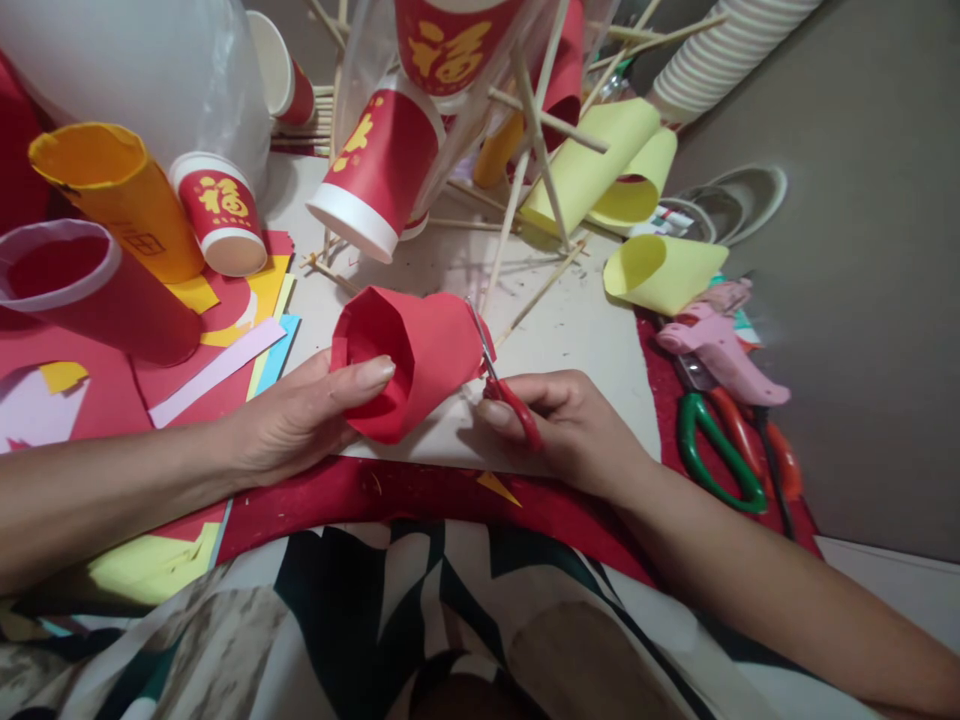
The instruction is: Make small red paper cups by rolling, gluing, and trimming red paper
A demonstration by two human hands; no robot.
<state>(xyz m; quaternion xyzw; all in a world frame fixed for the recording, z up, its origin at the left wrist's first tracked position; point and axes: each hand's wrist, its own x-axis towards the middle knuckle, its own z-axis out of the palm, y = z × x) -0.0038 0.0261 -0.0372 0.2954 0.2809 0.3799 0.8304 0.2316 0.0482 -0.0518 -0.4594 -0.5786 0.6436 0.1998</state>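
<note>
My left hand [304,410] is closed around a rolled red paper tube [420,355], thumb across its open end. My right hand [570,420] grips small red-handled scissors [504,385], whose blades meet the tube's right edge. Both hands rest over a pale work board [570,330] just in front of my patterned clothing.
Red paper cups [375,170] with gold characters, a yellow tube [120,195] and a red tube [82,290] stand to the left and behind. Wooden sticks [536,140] and yellow paper rolls [600,170] lie behind. A pink glue gun [716,345] and green and orange scissors [720,450] lie right.
</note>
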